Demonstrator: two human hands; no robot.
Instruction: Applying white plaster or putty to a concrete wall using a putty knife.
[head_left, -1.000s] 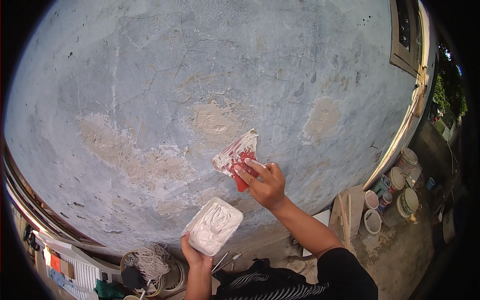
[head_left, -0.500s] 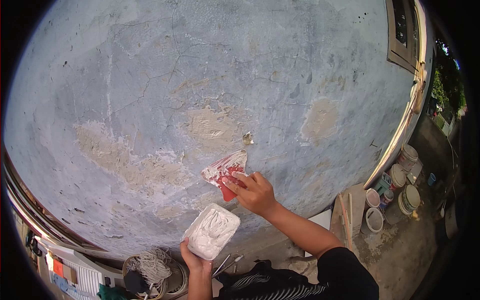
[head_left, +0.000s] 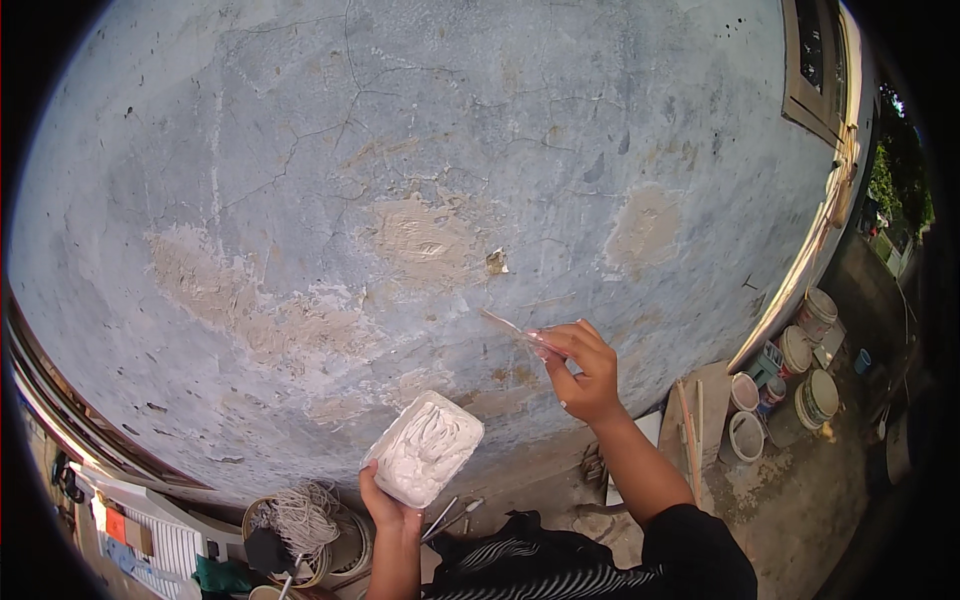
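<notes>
My left hand (head_left: 388,508) grips a white rectangular tub (head_left: 477,441) by its lower left edge, thumb on the rim. Smeared white putty (head_left: 430,444) fills the tub, its surface ridged. Up and to the right, my right hand (head_left: 588,372) pinches a flat red putty scraper (head_left: 517,330), seen almost edge-on, its tip pointing up left toward the wall. Whether the tip touches the wall I cannot tell. Just above it, a small chipped hole (head_left: 496,262) shows in the weathered blue wall (head_left: 500,130). Beige putty patches (head_left: 420,240) lie left of the hole.
Several paint buckets (head_left: 820,395) stand on the ground at right, beside wooden strips (head_left: 690,440) and a board. Lower left are a bucket holding a string mop (head_left: 305,520) and a white ridged panel (head_left: 160,560). A window frame (head_left: 810,75) sits upper right.
My right hand has moved right and turned, so the scraper, earlier showing its putty-smeared broad face, now appears edge-on. The tub in my left hand has stayed nearly in place.
</notes>
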